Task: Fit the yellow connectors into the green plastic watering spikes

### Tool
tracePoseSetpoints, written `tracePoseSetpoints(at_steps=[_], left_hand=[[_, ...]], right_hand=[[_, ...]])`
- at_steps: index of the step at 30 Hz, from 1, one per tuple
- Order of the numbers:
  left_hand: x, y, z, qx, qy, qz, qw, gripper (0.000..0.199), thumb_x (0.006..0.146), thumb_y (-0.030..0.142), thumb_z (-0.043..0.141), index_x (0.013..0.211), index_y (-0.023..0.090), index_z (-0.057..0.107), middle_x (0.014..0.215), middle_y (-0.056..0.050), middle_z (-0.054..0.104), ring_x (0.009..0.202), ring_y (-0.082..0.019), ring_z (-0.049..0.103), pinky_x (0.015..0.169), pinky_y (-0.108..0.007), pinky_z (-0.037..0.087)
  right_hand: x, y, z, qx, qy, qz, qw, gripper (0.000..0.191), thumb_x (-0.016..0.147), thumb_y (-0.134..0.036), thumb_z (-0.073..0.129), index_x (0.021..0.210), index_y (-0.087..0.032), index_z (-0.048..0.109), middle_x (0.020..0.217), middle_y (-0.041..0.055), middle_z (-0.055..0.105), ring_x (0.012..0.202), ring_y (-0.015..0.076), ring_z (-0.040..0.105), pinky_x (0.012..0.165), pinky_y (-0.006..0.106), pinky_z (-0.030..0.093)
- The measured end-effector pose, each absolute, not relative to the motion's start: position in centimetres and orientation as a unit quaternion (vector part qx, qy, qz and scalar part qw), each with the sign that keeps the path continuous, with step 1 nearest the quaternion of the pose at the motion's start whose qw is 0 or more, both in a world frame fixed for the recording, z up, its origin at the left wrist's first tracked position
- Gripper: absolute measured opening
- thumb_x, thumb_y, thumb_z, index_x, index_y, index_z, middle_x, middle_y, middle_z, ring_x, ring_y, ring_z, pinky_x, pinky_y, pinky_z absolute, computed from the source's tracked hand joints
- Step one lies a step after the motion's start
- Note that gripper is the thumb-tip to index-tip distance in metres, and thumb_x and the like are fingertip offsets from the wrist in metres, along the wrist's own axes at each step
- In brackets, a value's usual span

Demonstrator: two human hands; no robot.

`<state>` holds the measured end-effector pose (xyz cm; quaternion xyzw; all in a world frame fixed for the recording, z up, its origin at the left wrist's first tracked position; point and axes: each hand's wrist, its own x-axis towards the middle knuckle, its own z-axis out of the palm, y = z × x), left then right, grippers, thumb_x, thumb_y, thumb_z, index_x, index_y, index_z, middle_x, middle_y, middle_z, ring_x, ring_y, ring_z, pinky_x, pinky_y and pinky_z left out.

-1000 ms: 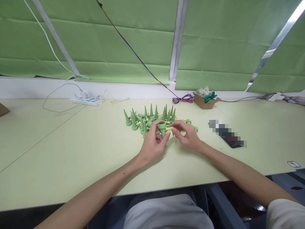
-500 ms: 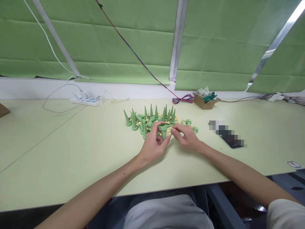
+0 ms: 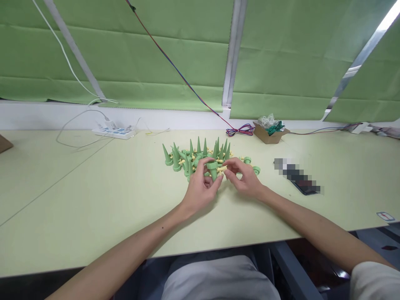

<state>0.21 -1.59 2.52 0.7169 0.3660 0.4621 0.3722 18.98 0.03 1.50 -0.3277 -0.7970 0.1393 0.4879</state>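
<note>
My left hand (image 3: 203, 183) grips a green plastic watering spike (image 3: 212, 166), its wide round collar facing up and its tapered end partly hidden by the fingers. From the spike's side a small yellow valve (image 3: 222, 168) sticks out to the right. The thumb and index finger of my right hand (image 3: 242, 177) are around the valve's outer end. Just behind both hands lies a pile of similar green spikes (image 3: 176, 160), several standing point up, with small yellow pieces among them.
A phone-like dark object (image 3: 301, 183), partly pixelated, lies to the right. At the back are a small cardboard box (image 3: 269, 136) with plastic and green stuff, a coiled red-blue cable (image 3: 240, 130) and a white power strip (image 3: 114, 132). The table's front edge is near my body.
My right thumb and index finger have spread slightly, and more of the yellow valve shows between them. The spike in my left hand has shifted a little to the left.
</note>
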Motion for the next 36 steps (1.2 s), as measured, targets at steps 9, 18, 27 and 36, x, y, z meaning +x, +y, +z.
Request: tracePoseSetpoints(at_steps=[9,18,27,36], left_hand=[[0.13,-1.54,2.22,0.728,0.367,0.449,0.365,0.045,0.092,0.039,0.060,0.129,0.023,0.040,0.059,0.011,0.035,0.042,-0.008,0.038,0.043,-0.019,0.028],[0.20,-1.59,2.14,0.742,0.362,0.439,0.355,0.043,0.091,0.036,0.060,0.128,0.022,0.042,0.060,0.010,0.038,0.044,-0.008,0.041,0.045,-0.020,0.031],[0.25,-1.57,2.74,0.707,0.365,0.484,0.363,0.045,0.091,0.039,0.063,0.127,0.023,0.042,0.062,0.010,0.033,0.042,-0.006,0.036,0.041,-0.017,0.027],[0.12,-1.53,2.29,0.721,0.371,0.451,0.373,0.045,0.092,0.041,0.061,0.129,0.025,0.040,0.059,0.011,0.036,0.041,-0.007,0.040,0.042,-0.018,0.029]], right_hand=[[18.92,0.04,1.53,-0.327,-0.809,0.129,0.471,0.018,0.103,-0.030,0.046,0.089,-0.021,0.053,0.065,-0.0030,0.053,0.053,0.0105,0.048,0.054,0.024,0.039],[18.86,-0.04,1.81,-0.346,-0.813,0.101,0.458,0.046,0.107,-0.038,0.034,0.065,-0.021,0.040,0.054,-0.0025,0.050,0.047,0.0097,0.044,0.050,0.025,0.034],[18.99,0.03,1.32,-0.317,-0.797,0.173,0.484,0.016,0.101,-0.034,0.052,0.110,-0.021,0.053,0.073,0.0000,0.060,0.061,0.0129,0.057,0.056,0.025,0.045],[18.99,-0.04,1.59,-0.332,-0.809,0.143,0.463,0.022,0.103,-0.030,0.045,0.083,-0.021,0.050,0.062,-0.0036,0.052,0.052,0.0106,0.047,0.054,0.025,0.038]])
